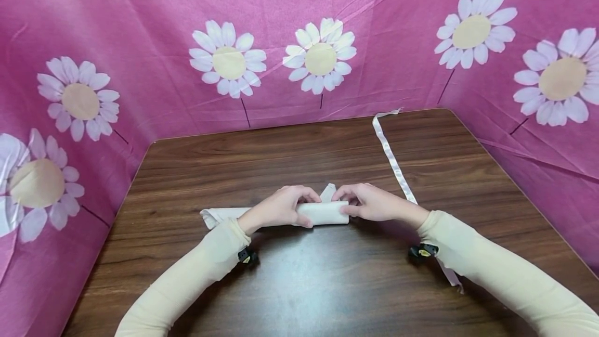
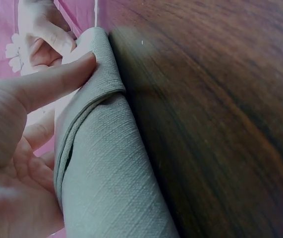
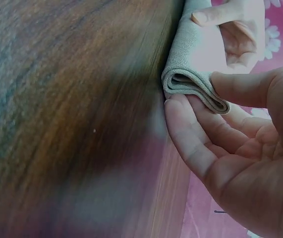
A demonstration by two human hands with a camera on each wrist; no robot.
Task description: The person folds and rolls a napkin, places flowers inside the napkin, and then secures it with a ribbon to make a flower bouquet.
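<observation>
In the head view, a rolled cream cloth (image 1: 327, 214) lies on the wood-grain table (image 1: 299, 295); no writing is legible. In the left wrist view, the left hand (image 2: 7, 144) curls thumb and fingers around the roll, whose weave looks light, soft, unslippery. In the right wrist view, the right hand (image 3: 253, 153) pinches its layered end, probably a sound hold against unrolling.

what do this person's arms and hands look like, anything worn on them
Pale cream long sleeves, the left sleeve and right sleeve both wrinkled near the cuff. A small black device with a yellow patch sits at the left wrist and right wrist. Both hands are bare; no gloves or rings show.
</observation>
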